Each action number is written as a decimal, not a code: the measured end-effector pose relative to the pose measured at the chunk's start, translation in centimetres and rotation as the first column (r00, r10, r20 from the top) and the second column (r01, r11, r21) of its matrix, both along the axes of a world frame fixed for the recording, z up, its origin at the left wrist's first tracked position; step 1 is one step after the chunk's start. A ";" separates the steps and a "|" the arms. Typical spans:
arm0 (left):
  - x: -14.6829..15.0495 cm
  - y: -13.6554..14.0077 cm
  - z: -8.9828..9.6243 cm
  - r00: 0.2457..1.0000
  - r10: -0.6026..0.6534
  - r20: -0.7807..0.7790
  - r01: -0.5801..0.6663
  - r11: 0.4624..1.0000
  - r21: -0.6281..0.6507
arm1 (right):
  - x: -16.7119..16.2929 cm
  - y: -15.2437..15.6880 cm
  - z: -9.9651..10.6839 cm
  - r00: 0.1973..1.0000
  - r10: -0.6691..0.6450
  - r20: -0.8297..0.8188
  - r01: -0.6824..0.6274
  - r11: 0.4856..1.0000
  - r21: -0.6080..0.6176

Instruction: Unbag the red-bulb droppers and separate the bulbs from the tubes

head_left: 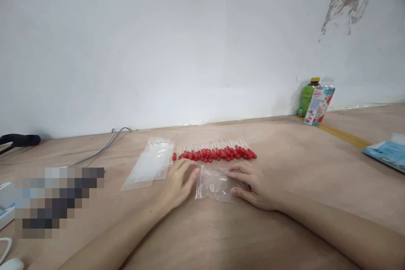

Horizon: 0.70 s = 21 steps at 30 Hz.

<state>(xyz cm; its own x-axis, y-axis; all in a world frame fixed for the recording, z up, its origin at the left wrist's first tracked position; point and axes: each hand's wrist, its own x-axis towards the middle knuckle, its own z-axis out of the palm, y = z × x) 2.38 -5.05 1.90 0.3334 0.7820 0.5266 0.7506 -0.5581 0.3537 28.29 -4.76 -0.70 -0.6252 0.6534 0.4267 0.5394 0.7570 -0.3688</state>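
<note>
A clear plastic zip bag [217, 185] lies flat on the wooden table between my hands. My left hand [181, 181] rests at the bag's left edge, thumb and fingers apart, with the thumb against or very near the plastic. From the right, my right hand [253, 186] lays its spread fingertips and thumb on the bag's other end. Just beyond both hands runs a row of thin pale sticks with red tips [218, 152], the red ends facing me. Several flat clear bags [150, 164] are stacked left of that row.
Two drink bottles, one green [305, 100] and one clear with a label [319, 104], stand by the wall at the back right. A blue packet [384, 155] lies at the far right. On the left are a grey cable [101, 148], a black object [23, 140] and a blurred-out patch.
</note>
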 end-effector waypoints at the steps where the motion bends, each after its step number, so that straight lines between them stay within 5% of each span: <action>1: 0.6 -0.6 -0.2 0.999 -0.032 0.002 0.032 0.999 -0.039 | 0.0 -0.1 0.2 0.999 0.014 0.043 -0.013 1.000 -0.026; 7: 0.3 -0.6 -1.5 0.985 -0.165 -0.045 0.144 0.942 -0.301 | 0.1 -0.3 1.1 0.978 0.095 0.185 -0.068 0.987 -0.149; 12: -0.5 0.1 -1.6 0.970 -0.165 0.177 0.221 0.901 -0.374 | 0.5 0.2 0.9 0.982 0.103 0.158 -0.068 0.974 -0.215; 17: -0.3 0.7 0.1 0.939 -0.150 0.310 0.275 0.867 -0.415 | 0.7 0.5 -0.4 0.999 0.040 0.016 -0.038 0.990 -0.138; 19: -1.4 1.6 1.6 0.915 -0.036 0.402 0.183 0.925 -0.334 | 0.7 0.5 -0.7 1.000 0.025 -0.012 -0.026 0.993 -0.116; 21: -3.3 2.8 3.0 0.848 0.186 0.497 -0.068 0.967 -0.247 | 0.7 0.5 -0.8 1.000 0.002 -0.010 -0.003 0.993 -0.115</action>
<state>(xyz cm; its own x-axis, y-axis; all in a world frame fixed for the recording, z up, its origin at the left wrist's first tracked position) -0.91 -2.25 4.93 -0.0477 0.9105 0.4109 0.4879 -0.3377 0.8049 29.01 -4.26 -1.54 -0.6229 0.6971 0.3550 0.5340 0.7105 -0.4584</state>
